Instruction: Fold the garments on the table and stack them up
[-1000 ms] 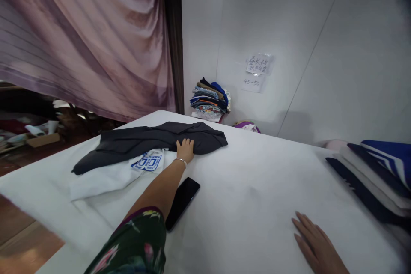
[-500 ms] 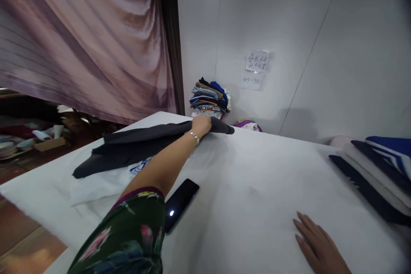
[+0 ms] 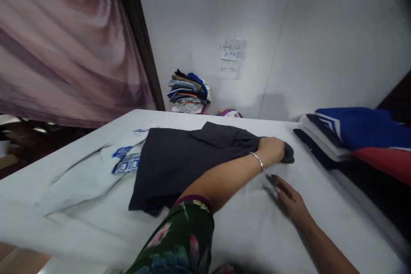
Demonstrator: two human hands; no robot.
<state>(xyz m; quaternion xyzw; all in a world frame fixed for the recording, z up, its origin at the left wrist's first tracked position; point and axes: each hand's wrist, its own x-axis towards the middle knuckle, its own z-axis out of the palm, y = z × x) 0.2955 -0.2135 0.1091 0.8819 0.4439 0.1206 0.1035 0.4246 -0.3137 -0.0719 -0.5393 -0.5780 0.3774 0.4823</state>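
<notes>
My left hand (image 3: 272,150), with a silver bracelet at the wrist, grips one end of a dark grey garment (image 3: 173,154). The cloth stretches leftward across the white table (image 3: 237,227), its upper part bunched near my fist. Just below and to the right, my right hand (image 3: 290,201) reaches in with its fingers slightly bent and apart, nothing visible in them. A white garment with blue print (image 3: 93,175) lies at the left, partly under the grey one. The phone is almost wholly hidden beneath the grey cloth and my forearm.
Folded clothes (image 3: 362,128) in blue, red, white and black are stacked along the right side. Beyond the far edge rises another clothing pile (image 3: 189,92) by the wall. Two handwritten paper notes (image 3: 231,58) hang there. A pink curtain (image 3: 64,43) drapes at the left.
My left hand has drawn the dark grey garment to the right and nearer, off much of the white garment and over the phone. My right hand has lifted and moved toward it. The view has turned right.
</notes>
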